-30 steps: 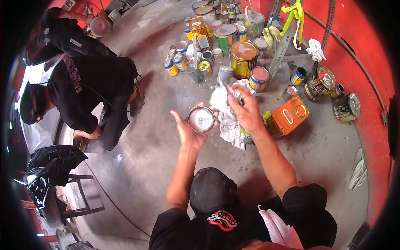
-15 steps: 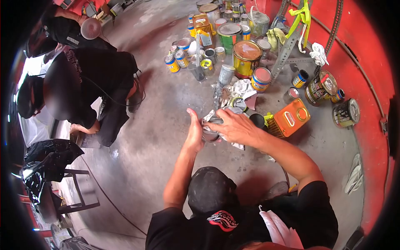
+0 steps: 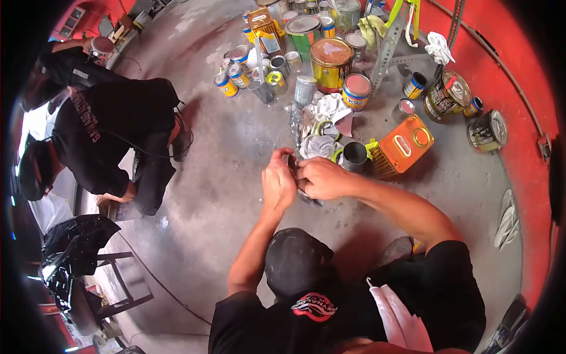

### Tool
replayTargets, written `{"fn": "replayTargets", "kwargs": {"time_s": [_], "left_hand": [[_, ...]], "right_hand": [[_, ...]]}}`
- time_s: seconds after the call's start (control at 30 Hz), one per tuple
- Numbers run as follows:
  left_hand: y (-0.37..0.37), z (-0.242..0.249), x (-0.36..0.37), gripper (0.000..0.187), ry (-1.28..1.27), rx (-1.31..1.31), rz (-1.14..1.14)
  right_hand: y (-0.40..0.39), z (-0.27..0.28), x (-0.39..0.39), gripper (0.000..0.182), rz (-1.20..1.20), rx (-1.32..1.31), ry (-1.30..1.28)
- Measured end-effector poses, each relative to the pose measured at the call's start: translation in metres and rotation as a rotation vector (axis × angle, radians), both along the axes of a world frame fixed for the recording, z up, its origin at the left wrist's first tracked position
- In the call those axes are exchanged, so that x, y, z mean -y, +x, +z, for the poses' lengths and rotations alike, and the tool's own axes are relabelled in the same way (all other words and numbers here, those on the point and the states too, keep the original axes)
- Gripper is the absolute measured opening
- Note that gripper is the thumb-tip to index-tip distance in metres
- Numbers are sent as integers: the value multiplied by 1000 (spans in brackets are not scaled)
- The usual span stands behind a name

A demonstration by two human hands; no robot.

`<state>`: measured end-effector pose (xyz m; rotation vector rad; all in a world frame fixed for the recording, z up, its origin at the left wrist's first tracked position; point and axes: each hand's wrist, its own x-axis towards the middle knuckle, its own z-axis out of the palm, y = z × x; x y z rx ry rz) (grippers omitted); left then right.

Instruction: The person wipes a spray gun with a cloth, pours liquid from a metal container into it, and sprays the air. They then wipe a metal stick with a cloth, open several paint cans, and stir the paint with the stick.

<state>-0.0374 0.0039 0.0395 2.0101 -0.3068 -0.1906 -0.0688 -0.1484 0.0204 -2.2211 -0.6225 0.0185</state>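
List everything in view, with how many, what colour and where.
Held item: one, dark, between both hands, mostly hidden
Rectangular can: one, orange, right of the hands
Open cup: one, dark, beside that can
Rags: several, whitish, ahead
Large can: one, yellow, farther ahead
Small cans: many, mostly yellow and blue, far ahead
Metal stand: one, grey, upper right
Glossy piece: one, black, left
Co-workers: two, black clothing, left
Cap: one, dark, bottom centre
Left hand: one, bare, centre
Right hand: one, bare, centre

Lone head view: from above cap (image 3: 298,262), facing steeply down, wide over floor (image 3: 203,233).
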Motion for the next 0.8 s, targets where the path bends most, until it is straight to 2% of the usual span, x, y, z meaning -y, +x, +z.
{"fn": "replayTargets", "kwargs": {"time_s": [0.03,0.07,0.13,0.17,0.2,0.27,0.3,0.33,0.4,0.43,0.5,0.57,0.6,0.63,0.67,0.77,0.8], "left_hand": [[0,2,1,92,47,185,-73],[2,2,1,92,51,186,-83],[4,-3,-1,96,-89,359,-157],[9,-14,-4,84,-220,453,-234],[13,-18,-5,84,-226,444,-243],[21,-27,-6,79,-182,576,-307],[27,-34,-7,68,-146,541,-307],[32,-42,-7,50,9,437,-287],[41,-104,-3,41,270,306,-192],[41,-134,2,41,255,299,-207],[36,-190,16,48,465,315,-336],[33,-238,34,53,459,384,-344],[31,-251,44,58,458,446,-341],[29,-252,49,70,560,340,-345],[30,-258,52,70,543,334,-351],[42,-262,43,88,367,367,-433],[38,-248,40,88,374,362,-426]], "right_hand": [[4,-7,2,17,45,-67,38],[6,-9,3,17,35,-65,43],[2,-2,4,18,56,-937,944],[-3,2,3,19,60,-1054,1178],[-6,9,9,19,134,-1062,1300],[2,-8,16,18,23,-927,1134],[5,-11,29,17,-26,-829,1149],[10,-11,49,18,-74,-728,1157],[26,13,93,20,-220,-449,1197],[28,36,113,20,-291,-394,1185],[23,74,137,21,-375,-334,1157],[11,92,146,24,-593,-302,694],[-1,95,149,24,-611,-301,684],[-20,96,149,22,-645,-287,501],[-39,97,152,20,-669,-272,314],[-91,78,168,22,-632,-241,251],[-103,77,162,23,-717,-394,396]]}}
